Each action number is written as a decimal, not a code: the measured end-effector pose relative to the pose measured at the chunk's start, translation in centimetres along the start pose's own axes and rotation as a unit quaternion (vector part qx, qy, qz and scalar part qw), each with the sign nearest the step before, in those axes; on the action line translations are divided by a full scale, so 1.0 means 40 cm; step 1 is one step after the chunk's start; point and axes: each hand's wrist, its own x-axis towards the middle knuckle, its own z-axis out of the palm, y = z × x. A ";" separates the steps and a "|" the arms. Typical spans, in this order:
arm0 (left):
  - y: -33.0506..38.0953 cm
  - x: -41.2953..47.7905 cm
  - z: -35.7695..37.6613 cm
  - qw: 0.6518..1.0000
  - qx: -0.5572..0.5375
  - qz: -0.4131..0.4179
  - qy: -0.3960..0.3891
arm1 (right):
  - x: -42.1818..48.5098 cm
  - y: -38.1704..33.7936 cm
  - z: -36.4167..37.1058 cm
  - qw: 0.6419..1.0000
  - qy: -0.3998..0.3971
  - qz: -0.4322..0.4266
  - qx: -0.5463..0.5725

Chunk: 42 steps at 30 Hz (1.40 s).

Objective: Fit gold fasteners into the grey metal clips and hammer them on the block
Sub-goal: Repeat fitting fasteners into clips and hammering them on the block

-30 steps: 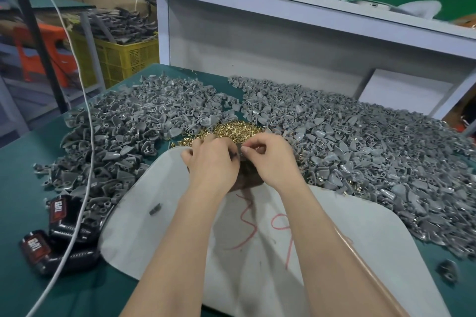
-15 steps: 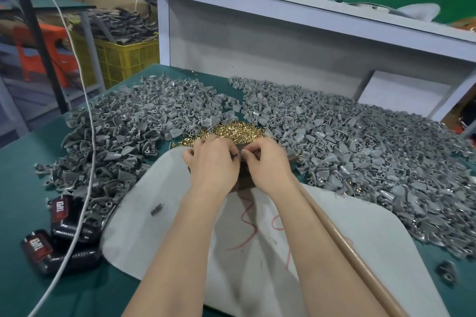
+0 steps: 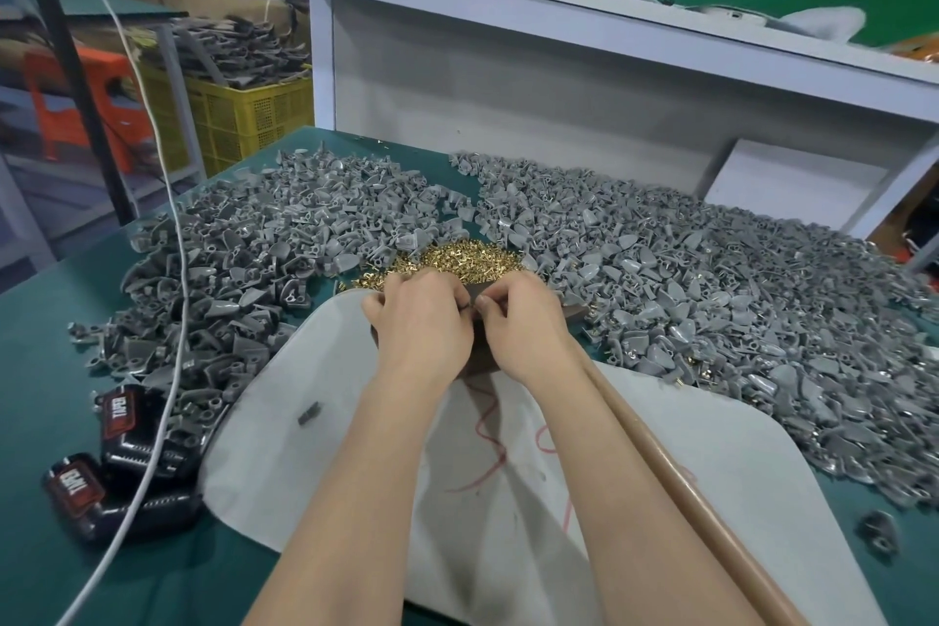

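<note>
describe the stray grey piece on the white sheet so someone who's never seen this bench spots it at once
Start at the white sheet spread over the green table before the person. On its left part, down-left of the left hand, lies one small grey piece. It sits alone on bare white, whereas the heaped grey clips lie on the green.

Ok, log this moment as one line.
left hand and right hand: pinching small grey metal clip together | dark block: under hands | gold fastener pile: behind
</note>
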 end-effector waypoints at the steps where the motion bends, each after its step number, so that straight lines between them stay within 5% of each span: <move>1: 0.001 0.000 0.001 1.000 -0.002 0.001 -0.001 | -0.001 -0.003 -0.001 1.000 0.001 -0.005 -0.007; 8: 0.004 0.000 0.000 1.000 0.016 0.009 0.005 | 0.004 -0.016 -0.009 0.998 -0.009 -0.029 -0.060; 16: 0.003 -0.003 -0.003 1.000 0.012 0.002 0.002 | -0.008 -0.004 -0.040 0.999 -0.033 -0.022 0.014; 20: 0.002 -0.002 -0.004 1.000 0.000 -0.004 -0.004 | -0.026 0.081 -0.104 0.995 -0.004 0.084 -0.047; 25: 0.001 -0.003 -0.003 1.000 0.007 0.001 0.000 | -0.058 0.128 -0.106 0.962 -0.126 0.192 -0.149; 34: 0.000 -0.003 -0.003 1.000 0.009 -0.001 0.004 | -0.047 0.098 -0.159 0.994 0.021 0.110 0.021; 40: -0.004 0.000 0.004 1.000 -0.002 0.002 0.018 | -0.087 0.014 -0.140 0.982 0.173 -0.077 0.001; 42: -0.004 0.001 0.005 1.000 -0.002 -0.001 0.022 | -0.093 -0.006 -0.136 0.984 0.148 -0.094 0.010</move>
